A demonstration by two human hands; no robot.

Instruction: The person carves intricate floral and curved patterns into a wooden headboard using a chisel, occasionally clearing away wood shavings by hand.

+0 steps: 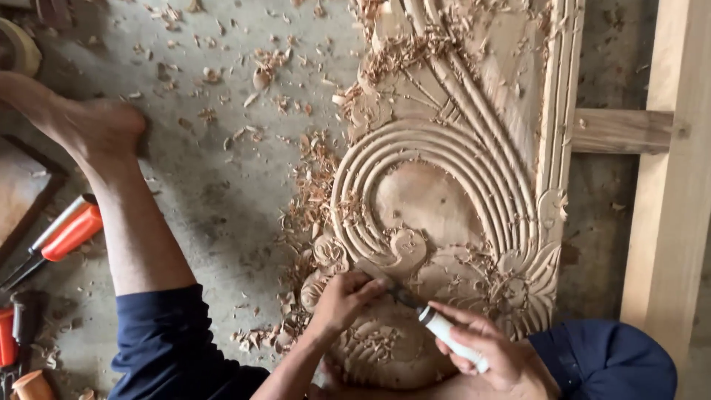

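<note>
Chisel work near the lower end of the carved wooden panel, which lies on the concrete floor. Right hand is wrapped around the white handle; left hand pinches the blade. Tool's long axis runs diagonally, edge pointing up-left toward the scroll. Cleaner cuts likely come from shallow, steady pushes, left fingers steering.

From my remote seat I find no package, label, sign or screen anywhere in this head view.
</note>
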